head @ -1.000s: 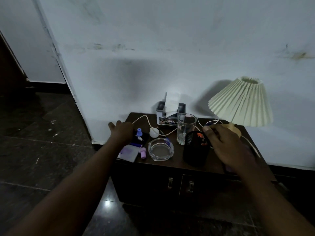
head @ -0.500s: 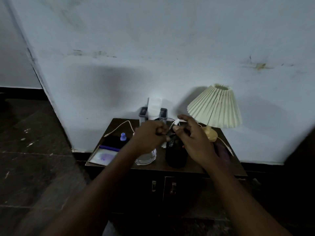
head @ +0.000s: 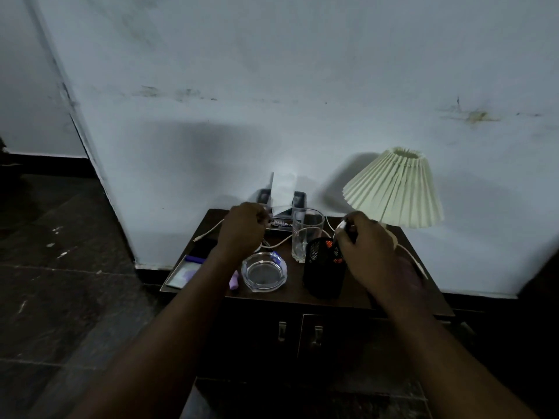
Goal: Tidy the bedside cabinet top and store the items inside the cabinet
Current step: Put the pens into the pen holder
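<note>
Bedside cabinet top (head: 357, 294) is carrying the clutter while both hands are gathering the white cable (head: 279, 242), left hand (head: 242, 229) fingers curling round it, right hand (head: 366, 246) pinching its end over the mesh pot (head: 320, 276); next, probably coiling, then opening a door (head: 348, 343).

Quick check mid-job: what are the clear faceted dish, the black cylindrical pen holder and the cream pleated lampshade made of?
Clear faceted dish: probably thick glossy glass, by its transparent, glinting rim. Black cylindrical pen holder: likely matte metal mesh; orange contents show through. Cream pleated lampshade: matte pleated fabric or paper; cannot tell which.
</note>
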`<state>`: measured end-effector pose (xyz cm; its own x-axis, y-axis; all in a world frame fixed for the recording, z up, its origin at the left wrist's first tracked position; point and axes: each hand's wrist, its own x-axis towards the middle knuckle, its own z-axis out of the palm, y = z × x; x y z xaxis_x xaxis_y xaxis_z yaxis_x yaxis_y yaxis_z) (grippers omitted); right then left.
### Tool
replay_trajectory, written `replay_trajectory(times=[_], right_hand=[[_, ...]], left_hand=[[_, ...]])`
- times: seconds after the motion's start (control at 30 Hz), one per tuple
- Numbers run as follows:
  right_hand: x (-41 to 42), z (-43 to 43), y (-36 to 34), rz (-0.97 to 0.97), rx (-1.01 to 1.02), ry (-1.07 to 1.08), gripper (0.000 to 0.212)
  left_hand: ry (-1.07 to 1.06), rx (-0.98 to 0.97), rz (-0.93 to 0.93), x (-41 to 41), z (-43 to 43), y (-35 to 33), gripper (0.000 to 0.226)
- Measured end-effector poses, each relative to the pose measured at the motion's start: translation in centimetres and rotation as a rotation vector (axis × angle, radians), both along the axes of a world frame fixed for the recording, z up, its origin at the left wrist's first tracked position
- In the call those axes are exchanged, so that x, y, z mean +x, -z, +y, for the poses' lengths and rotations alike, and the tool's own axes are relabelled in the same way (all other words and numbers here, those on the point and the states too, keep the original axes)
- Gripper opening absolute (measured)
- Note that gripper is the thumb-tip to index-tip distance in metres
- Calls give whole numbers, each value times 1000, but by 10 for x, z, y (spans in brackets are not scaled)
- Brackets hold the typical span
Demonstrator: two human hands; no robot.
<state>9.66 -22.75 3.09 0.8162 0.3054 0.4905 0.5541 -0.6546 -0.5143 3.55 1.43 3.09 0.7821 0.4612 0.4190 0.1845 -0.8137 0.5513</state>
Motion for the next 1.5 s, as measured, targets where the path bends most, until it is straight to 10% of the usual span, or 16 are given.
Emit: replay_trajectory(times=[0.6,1.1,1.5], right_hand=[[30,-2,13,188,-86,41,40],[-6,-13,-26,214,353,-260,23],[-25,-4,-33,126,520,-269,18]], left_hand=[[396,756,664,57,15,24,21],[676,-505,-37,1,-31,-39,24],[767,-509,16,0,-47,-37,32]])
